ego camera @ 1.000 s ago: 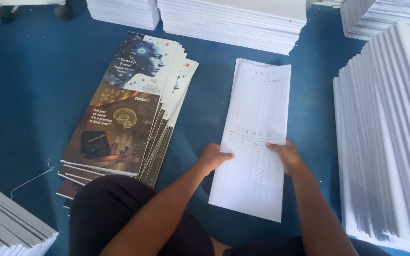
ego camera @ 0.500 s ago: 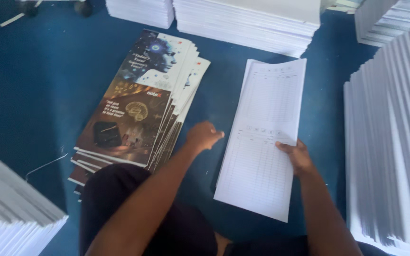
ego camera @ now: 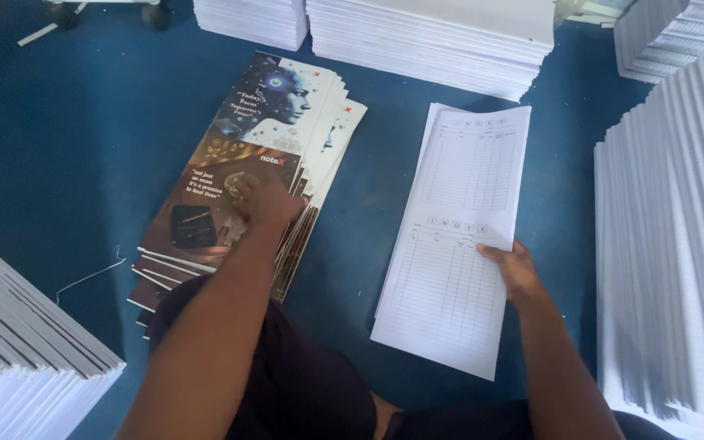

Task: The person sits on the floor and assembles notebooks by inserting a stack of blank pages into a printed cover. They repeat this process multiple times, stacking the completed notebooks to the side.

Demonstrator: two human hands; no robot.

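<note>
A deep blue floor fills the view, ringed with stacks of white paper: two along the far edge, a tall one on the right, another at the near left corner. A thin white thread lies on the floor left of centre.

Left of the middle lies a fanned pile of printed covers, long glossy sheets whose far half shows a pale robotic head on white and whose near half is dark brown with gold shapes. The left hand rests flat on the top cover, on the brown part, fingers spread and pressing on the sheet; whether they pinch its edge cannot be told.

To the right of the covers, apart from them with a strip of floor between, lies a small stack of white ruled index sheets, long and narrow, running from near to far, each printed with two tables one above the other. The right hand lies on their right edge about halfway along, fingers curled onto the top sheet, thumb side toward the paper.

The person's dark clothed lap shows at the near edge, between the forearms.
</note>
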